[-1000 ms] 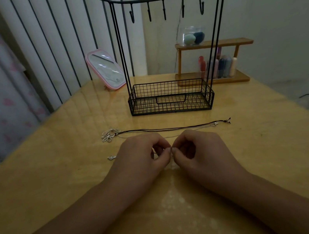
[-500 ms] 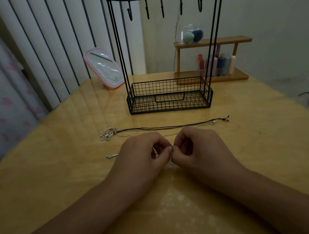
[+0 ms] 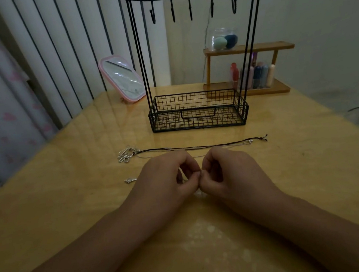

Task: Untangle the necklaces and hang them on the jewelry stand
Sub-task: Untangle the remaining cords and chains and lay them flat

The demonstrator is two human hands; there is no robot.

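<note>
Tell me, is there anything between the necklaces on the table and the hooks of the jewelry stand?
Nothing visible blocks the way. The black cord necklace lies in front of the jewelry stand, bare table between them, and the five hooks hang empty.

A black wire jewelry stand [image 3: 198,111] sits upright on the table — a mesh basket at its base, thin posts rising to a curved top bar with five bare hooks [image 3: 190,9]. In front of it a dark cord necklace [image 3: 197,146] lies stretched in a nearly straight line, side to side, with silver pendants [image 3: 126,155] bunched at its left end and a small clasp [image 3: 265,137] at the right. A fine silver chain [image 3: 231,146] runs just beside the cord — faint, hard to trace. A small silver charm [image 3: 130,180] lies apart, nearer the table's front.
</note>
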